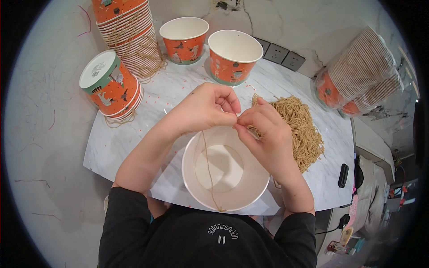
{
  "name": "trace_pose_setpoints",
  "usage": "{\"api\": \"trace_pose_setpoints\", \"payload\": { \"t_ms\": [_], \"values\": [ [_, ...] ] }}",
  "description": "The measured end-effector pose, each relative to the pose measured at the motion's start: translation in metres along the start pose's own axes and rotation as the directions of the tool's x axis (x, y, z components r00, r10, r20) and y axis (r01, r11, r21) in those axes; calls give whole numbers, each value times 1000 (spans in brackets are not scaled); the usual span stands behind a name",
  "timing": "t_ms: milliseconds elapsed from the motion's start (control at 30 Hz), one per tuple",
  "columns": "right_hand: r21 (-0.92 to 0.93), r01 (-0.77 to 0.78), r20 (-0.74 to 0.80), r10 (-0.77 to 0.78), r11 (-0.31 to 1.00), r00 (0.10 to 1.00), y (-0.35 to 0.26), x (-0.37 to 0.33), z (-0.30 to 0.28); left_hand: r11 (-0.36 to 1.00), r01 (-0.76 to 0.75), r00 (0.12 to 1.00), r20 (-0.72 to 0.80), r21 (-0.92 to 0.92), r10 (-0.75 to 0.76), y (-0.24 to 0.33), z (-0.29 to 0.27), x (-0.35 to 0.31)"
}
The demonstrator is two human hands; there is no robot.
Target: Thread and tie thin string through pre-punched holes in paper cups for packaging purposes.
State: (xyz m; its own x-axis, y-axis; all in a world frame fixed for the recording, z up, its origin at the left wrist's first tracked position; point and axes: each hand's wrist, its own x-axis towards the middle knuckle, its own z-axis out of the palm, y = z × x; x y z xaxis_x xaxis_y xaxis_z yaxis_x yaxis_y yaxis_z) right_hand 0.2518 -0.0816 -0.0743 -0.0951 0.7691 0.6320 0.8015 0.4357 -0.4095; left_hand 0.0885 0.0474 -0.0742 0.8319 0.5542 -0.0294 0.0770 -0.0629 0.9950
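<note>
A white-lined paper bucket (pixel 225 169) stands upright near the table's front edge, its open mouth toward me. Over its far rim, my left hand (pixel 212 107) and my right hand (pixel 267 131) meet fingertip to fingertip, both closed in a pinch. A thin tan twine (pixel 206 156) runs from under my left hand across the bucket's mouth to its near rim. The bit pinched between the fingertips is mostly hidden, but it appears to be the twine. Beside my right hand lies a big heap of cut twine (pixel 301 131).
Two orange paper buckets (pixel 184 42) (pixel 234 56) stand at the back. Nested buckets with twine handles (pixel 132 42) rise at the back left, a shorter upside-down stack (pixel 111 87) before them. Plastic-wrapped buckets (pixel 357 67) are at right. A black object (pixel 343 175) lies near the table's right edge.
</note>
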Motion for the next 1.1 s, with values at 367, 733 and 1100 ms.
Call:
{"api": "trace_pose_setpoints", "payload": {
  "t_ms": [367, 733, 1100],
  "values": [
    [-215, 111, -22, -119, 970, 993, 4, 4, 0, 938, -138, 948, -232, 319, 219, 7, 19, -7],
    [51, -55, 18, 54, 997, 998, 9, 2, 0, 973, -102, 975, -172, 207, 139, -1, 6, 3],
    [-210, 88, 21, -86, 974, 996, 7, 1, 3, 971, -78, 978, -170, 227, 119, 3, 13, 1]
  ]
}}
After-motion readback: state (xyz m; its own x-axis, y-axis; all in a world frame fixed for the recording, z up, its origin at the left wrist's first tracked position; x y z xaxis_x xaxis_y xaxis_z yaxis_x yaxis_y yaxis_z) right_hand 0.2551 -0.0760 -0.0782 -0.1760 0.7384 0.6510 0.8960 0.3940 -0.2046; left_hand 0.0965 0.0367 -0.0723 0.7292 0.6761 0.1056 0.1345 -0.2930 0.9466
